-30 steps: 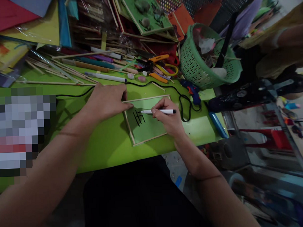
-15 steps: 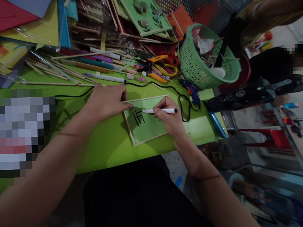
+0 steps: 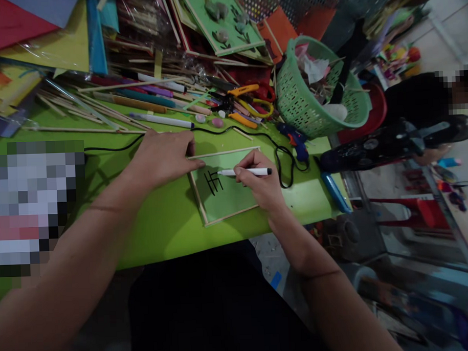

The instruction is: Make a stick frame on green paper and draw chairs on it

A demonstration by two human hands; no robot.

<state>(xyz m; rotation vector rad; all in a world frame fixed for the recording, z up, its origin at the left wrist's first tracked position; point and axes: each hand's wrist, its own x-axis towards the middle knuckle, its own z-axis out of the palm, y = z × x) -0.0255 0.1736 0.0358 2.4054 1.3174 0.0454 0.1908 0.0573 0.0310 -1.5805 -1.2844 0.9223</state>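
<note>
A light green card framed with thin wooden sticks lies on the green tabletop. Black strokes are drawn on its left part. My right hand pinches a white marker pen with a black end, and the pen's tip meets the card at the top of the strokes. My left hand rests over the card's upper left corner. Its thumb stretches onto the card, apart from the fingers, which bend down by the corner; their tips are partly hidden.
Behind the card lie a black cable, a glue gun, orange-handled scissors, pens and many wooden sticks. A green basket holds scraps. Stick-framed stone pictures are stacked at the back. Another person is at the right.
The marker tip has shifted slightly left along the top stroke, with my right hand moving a little. My left hand stays in place. An arm at the upper right has moved away.
</note>
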